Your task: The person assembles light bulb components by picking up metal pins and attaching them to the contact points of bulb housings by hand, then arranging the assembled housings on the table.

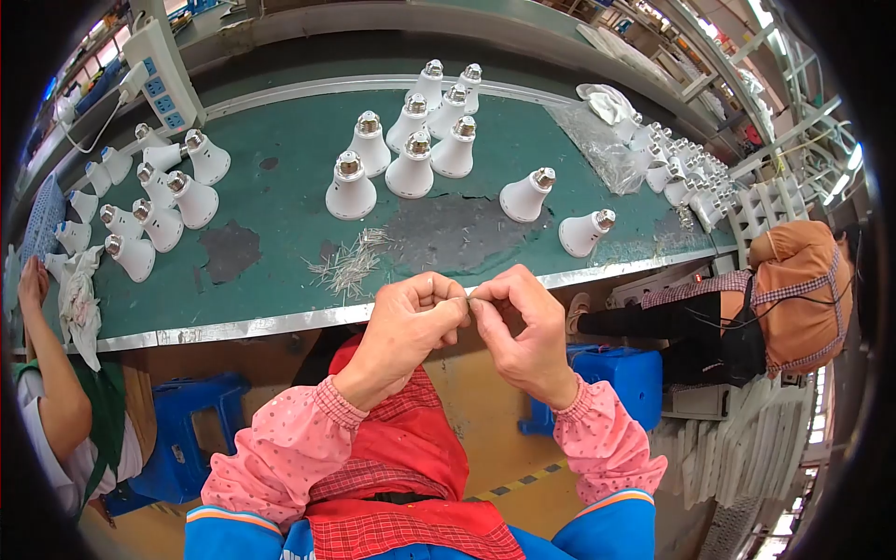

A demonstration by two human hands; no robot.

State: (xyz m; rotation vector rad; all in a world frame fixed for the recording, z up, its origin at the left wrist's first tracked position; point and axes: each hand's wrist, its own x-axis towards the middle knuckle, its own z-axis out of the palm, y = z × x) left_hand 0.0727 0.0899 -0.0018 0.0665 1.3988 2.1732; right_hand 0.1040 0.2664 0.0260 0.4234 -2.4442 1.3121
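My left hand (411, 327) and my right hand (525, 334) meet in front of the bench edge. Thumb and forefinger of each are pinched, fingertips touching or nearly so. Whatever sits between them is too small to make out. Just beyond my left hand lies a loose pile of thin metal pins (351, 265) on the green bench top. Two white LED bulbs with silver screw caps stand past my right hand: one bulb (525, 196) upright, the nearer bulb (581, 235) leaning to the right. A cluster of several white bulbs (409, 175) stands farther back, caps up.
More bulbs (193, 201) fill the bench's left side, near a white cloth (80, 308) and a co-worker's arm (56, 392). At right are a plastic bag (597, 140), many bulbs (667, 168) and another person (793, 299). A power strip (163, 79) stands back left. Blue stools (607, 373) flank me.
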